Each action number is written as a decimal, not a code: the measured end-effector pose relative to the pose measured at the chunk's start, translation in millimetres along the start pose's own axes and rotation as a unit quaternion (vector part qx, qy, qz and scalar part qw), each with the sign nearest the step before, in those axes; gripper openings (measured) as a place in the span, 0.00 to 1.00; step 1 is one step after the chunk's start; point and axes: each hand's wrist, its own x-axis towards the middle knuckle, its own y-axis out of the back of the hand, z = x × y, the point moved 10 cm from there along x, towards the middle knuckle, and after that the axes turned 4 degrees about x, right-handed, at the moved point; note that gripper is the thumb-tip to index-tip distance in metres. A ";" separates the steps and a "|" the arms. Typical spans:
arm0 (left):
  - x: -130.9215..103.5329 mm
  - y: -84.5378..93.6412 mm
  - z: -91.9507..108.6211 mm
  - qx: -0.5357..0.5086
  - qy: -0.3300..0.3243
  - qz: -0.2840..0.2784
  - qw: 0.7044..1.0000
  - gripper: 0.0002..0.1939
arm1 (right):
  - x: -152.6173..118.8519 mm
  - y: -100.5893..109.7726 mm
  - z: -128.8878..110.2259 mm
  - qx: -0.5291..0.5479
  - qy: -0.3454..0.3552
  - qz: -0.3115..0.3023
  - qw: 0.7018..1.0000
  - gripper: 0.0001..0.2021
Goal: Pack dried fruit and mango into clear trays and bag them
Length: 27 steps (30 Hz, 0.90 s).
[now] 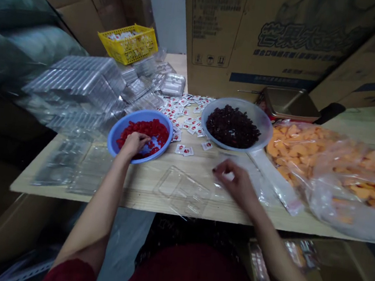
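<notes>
Left hand (134,143) sunk into a blue bowl (118,128), fingers curled down among the red candied pieces (150,129) heaped there; whether any piece is actually pinched cannot be told, fingertips being buried. Right hand (234,180) hovering low over the wooden table (149,184), fingers drawn loosely together, nothing clearly held between them, though blurred. Just inward of that right hand, toward the body's midline, a clear plastic clamshell tray (181,189) lying open and flat at the table's near edge, apart from both hands. Beyond the right hand, a pale scoop-shaped bowl (262,118) filled with dark dried fruit (232,125), its handle running down past the hand's outer side. Further out on that side, clear bags of orange dried fruit slices (296,150), spread along the table. Between the two bowls and beyond them, small white-and-red sachets (186,112) scattered. Outward of the left hand, stacks of clear plastic trays (77,82), some flat ones at the table's near corner; past them a yellow basket (128,43). Cardboard boxes (256,34) standing behind everything, with a metal scale (291,103) at their foot.
</notes>
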 end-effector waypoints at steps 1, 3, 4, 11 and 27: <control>-2.2 5.9 6.0 -0.010 -0.010 0.022 1.000 0.12 | -22.9 -22.9 -4.8 -0.011 0.001 -0.029 1.000 0.03; -15.7 27.2 24.1 -0.033 -0.033 0.108 0.993 0.13 | -55.7 -56.8 -6.4 -0.064 0.010 -0.053 0.997 0.04; -28.7 38.7 36.8 -0.053 -0.049 0.159 0.985 0.14 | -64.4 -67.7 -3.2 -0.100 0.014 -0.052 0.994 0.04; -153.4 -35.1 181.2 -0.176 -0.299 -0.029 0.938 0.09 | -67.3 -69.5 11.1 -0.155 0.084 -0.004 0.984 0.10; -83.5 23.0 102.1 0.013 -0.131 0.130 0.983 0.13 | -78.7 -51.3 32.4 -0.172 0.077 0.029 0.982 0.12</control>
